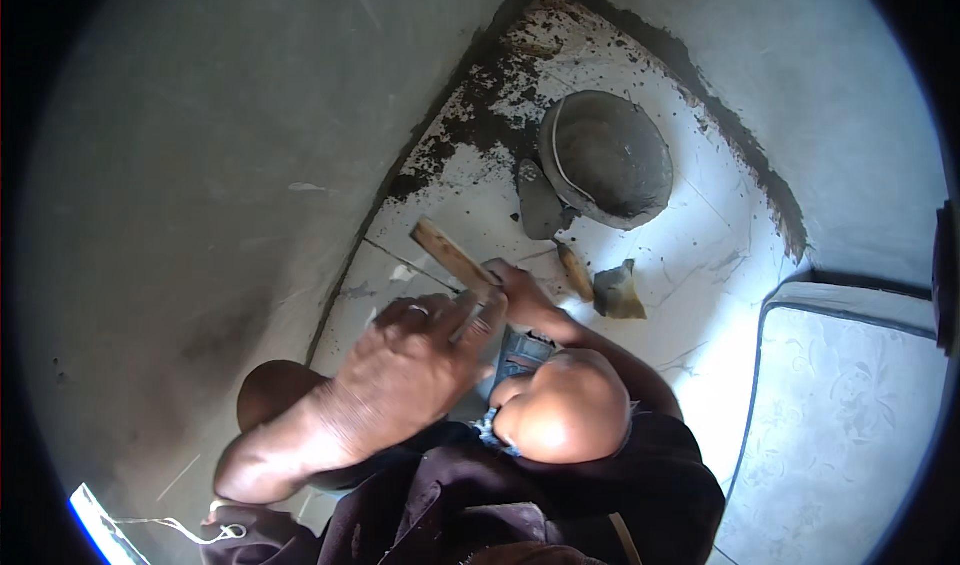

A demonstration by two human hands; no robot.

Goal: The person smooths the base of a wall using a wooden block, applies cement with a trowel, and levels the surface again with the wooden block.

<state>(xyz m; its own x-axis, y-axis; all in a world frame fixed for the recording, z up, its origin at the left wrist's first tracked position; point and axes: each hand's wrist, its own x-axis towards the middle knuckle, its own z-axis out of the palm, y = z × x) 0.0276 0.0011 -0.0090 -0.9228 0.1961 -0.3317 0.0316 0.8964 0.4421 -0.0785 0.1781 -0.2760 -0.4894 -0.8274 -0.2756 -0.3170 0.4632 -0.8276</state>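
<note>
A narrow piece of wood (452,252), tan with a darker face, is held slantwise in front of my knees. My right hand (525,295) grips it near its lower end, the fingers partly hidden. From the left, my left hand (405,365), with a ring on one finger, closes its fingertips on that same end. Beyond them on the floor lies a trowel with a mortar-grey blade (540,203) and a wooden handle (574,271). Right of the handle sits a torn yellowish piece of sponge (620,291), grey on one part.
A mortar-stained bucket (650,165) stands on the white tiled floor (690,225) near the corner. Dark mortar crumbs (470,105) cover the tiles by the left wall (220,135). A pale patterned mattress (850,415) lies at the right. A white cord (185,527) hangs at lower left.
</note>
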